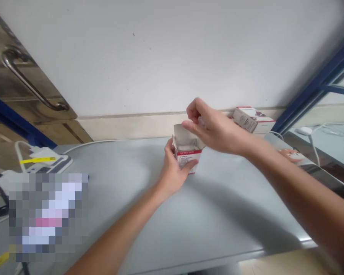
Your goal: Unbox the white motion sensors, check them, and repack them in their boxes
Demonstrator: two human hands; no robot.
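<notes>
A small white cardboard box with a red band stands upright on the grey table, its top flaps open. My left hand grips the box from its left side, thumb across the front. My right hand hovers just above the open top, fingers curled in a pinch around something small that I cannot make out.
Two similar white and red boxes lie stacked at the back right by the wall. A white device with cables sits at the left. A blue metal frame rises at the right, a door with a handle at the far left.
</notes>
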